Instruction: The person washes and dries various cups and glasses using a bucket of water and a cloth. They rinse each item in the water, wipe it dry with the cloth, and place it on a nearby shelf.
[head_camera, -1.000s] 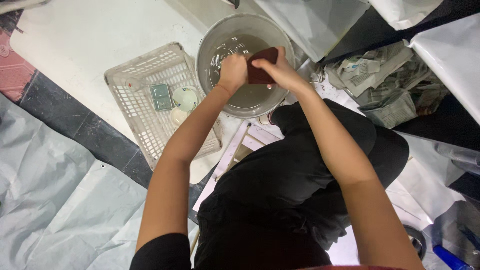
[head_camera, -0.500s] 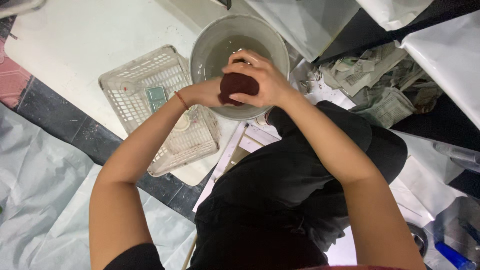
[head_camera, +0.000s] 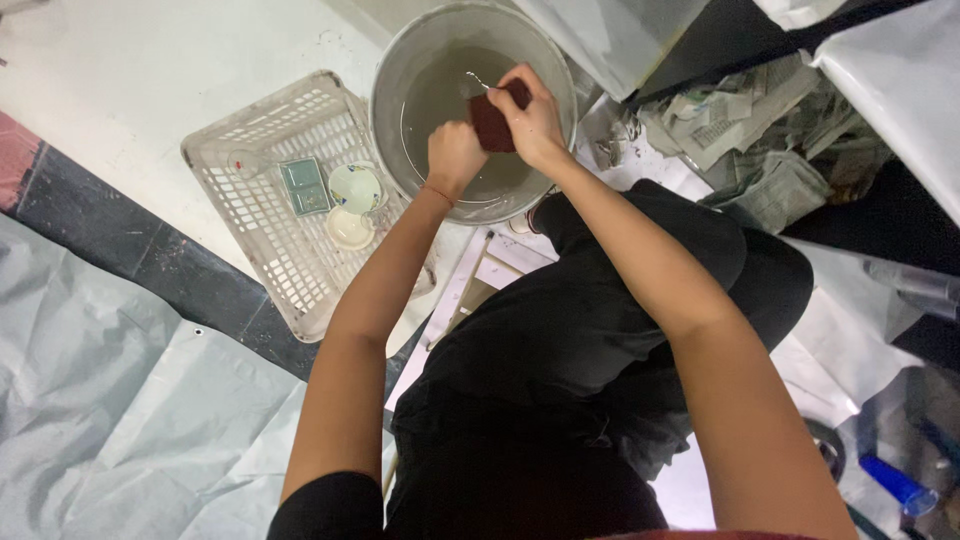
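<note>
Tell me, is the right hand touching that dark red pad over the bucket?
Touching. The head view shows the right hand with its fingers wrapped over the top edge of the dark red pad, gripping it above the grey bucket of water, with the left hand beside it.

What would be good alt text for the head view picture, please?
Seen from above, both hands, left hand and right hand, hold a dark red sponge over a grey bucket of murky water. A white plastic basket with small dishes lies left of the bucket.

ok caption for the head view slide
Both hands hold a dark red pad over a grey bucket of water.
</note>
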